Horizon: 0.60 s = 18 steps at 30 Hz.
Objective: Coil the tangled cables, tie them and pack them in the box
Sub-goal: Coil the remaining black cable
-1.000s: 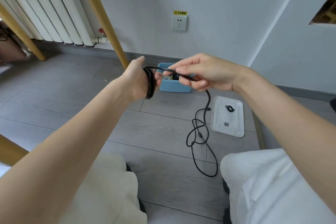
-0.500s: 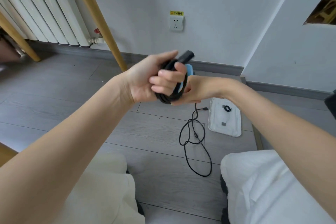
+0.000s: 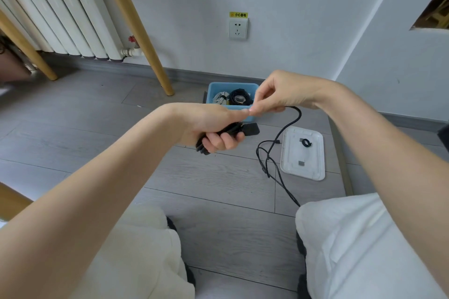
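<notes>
L hand [image 3: 213, 126] gripping coiled cable [image 3: 233, 130], grey plank floor [image 3: 97, 128], white wall w/ socket [image 3: 238, 28]

A floor [image 3: 97, 143] of grey wood-look planks is seen, and everything is placed here relative to the blue box [image 3: 250, 118] standing on it by the wall. A white lid [image 3: 315, 167] is laid flat to the right of the box and nearer the camera. Loose loops of black cable [image 3: 267, 160] are spread on the planks just left of the lid. A slanted wooden leg [image 3: 155, 60] is planted left of the box.
</notes>
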Available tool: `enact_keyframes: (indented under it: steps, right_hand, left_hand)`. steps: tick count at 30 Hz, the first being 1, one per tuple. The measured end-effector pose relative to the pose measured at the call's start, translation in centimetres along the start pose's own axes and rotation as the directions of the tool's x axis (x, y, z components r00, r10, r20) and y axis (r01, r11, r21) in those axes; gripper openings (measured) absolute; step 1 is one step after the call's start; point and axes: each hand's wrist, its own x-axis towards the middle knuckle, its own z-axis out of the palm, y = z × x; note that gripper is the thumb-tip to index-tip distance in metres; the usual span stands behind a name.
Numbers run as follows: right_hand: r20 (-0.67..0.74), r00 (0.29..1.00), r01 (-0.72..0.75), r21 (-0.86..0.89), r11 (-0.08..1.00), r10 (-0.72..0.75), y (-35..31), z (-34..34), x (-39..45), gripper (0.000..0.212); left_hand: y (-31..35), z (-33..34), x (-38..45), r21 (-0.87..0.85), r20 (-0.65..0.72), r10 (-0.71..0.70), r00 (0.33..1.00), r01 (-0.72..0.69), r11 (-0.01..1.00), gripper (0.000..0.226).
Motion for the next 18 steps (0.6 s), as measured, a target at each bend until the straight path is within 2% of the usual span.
enact_keyframes:
  steps: [3,7,8,10,12,13,15,17,18]
  right_hand:
    - [-0.04,0.999,-0.017,0.099,0.995,0.021,-0.5,1.4,0.9,0.017]
    - [-0.143,0.988,-0.01,0.309,0.951,0.058,-1.7,3.8,2.1,0.027]
    - [-0.181,0.98,-0.007,0.364,0.931,0.079,-1.9,4.1,2.3,0.029]
    - [-0.263,0.958,0.008,0.426,0.905,0.115,-2.1,4.2,2.5,0.017]
    - [-0.23,0.966,-0.008,0.438,0.899,0.121,-2.0,3.9,2.3,0.006]
    - [-0.166,0.981,-0.023,0.435,0.9,0.105,-1.9,4.0,2.1,0.012]
    - [-0.032,0.999,-0.012,0.435,0.901,0.029,-1.7,4.3,1.6,0.02]
    - [0.025,0.998,0.043,0.455,0.889,-0.061,-1.5,4.5,1.1,0.02]
    - [0.032,0.995,0.068,0.47,0.88,-0.094,-1.4,4.4,0.9,0.017]
  left_hand:
    - [-0.4,0.0,1.7,-0.089,-0.228,-0.005,0.974,-0.016,0.996,0.048]
    - [-0.1,-0.4,3.3,-0.195,-0.523,0.088,0.848,-0.22,0.956,0.044]
    - [0.2,-0.4,3.6,-0.268,-0.56,0.09,0.824,-0.283,0.921,0.043]
    - [1.0,-0.4,3.8,-0.387,-0.607,0.087,0.79,-0.39,0.835,0.041]
    - [1.9,-0.9,4.1,-0.452,-0.666,0.042,0.745,-0.448,0.772,0.041]
    - [2.2,-1.3,4.3,-0.496,-0.678,0.021,0.735,-0.478,0.725,0.04]
    - [2.6,-2.3,4.2,-0.637,-0.655,0.003,0.756,-0.555,0.535,0.039]
    - [2.9,-2.8,3.7,-0.726,-0.622,0.057,0.781,-0.603,0.33,0.036]
    - [3.0,-3.0,3.4,-0.745,-0.617,0.081,0.783,-0.614,0.259,0.037]
